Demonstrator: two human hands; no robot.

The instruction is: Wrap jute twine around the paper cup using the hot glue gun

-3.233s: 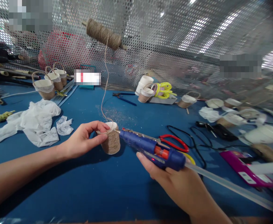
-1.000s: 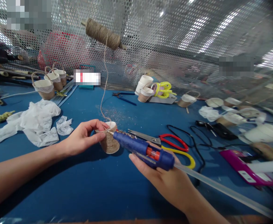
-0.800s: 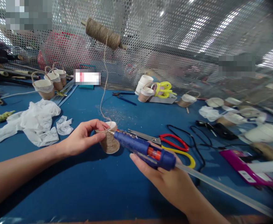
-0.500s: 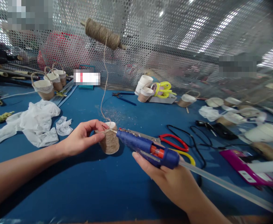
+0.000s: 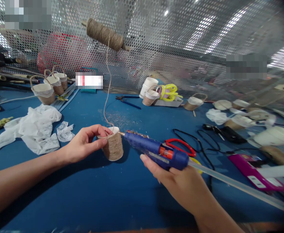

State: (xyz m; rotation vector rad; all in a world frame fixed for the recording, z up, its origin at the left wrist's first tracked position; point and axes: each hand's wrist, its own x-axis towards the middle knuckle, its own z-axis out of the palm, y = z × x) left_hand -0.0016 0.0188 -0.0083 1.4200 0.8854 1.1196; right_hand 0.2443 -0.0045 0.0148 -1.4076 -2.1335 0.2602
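Note:
My left hand [image 5: 92, 139] is closed on the rim of a small paper cup [image 5: 114, 147] wrapped in brown twine, thumb outside and fingers at its mouth. A strand of twine [image 5: 107, 97] drops from the spool [image 5: 104, 34] above to the cup's rim, by my fingertips. In my right hand [image 5: 183, 187] is a blue hot glue gun [image 5: 154, 147], a long clear glue stick [image 5: 239, 187] jutting from its back. The gun's metal nozzle points left, at the right side of the cup's rim; whether it touches is unclear.
Handled cups [image 5: 43, 94] and white lace [image 5: 32, 127] lie left. Pliers [image 5: 129, 102], stacked white cups [image 5: 148, 86] and a yellow bundle [image 5: 168, 92] are farther back. Scissors with a red handle [image 5: 180, 145], a black cord [image 5: 200, 149] and a magenta power strip [image 5: 253, 173] are right.
The glue gun has drawn slightly up and right, its nozzle shifting from the front of the cup's rim to the right edge. My left hand keeps its hold on the cup.

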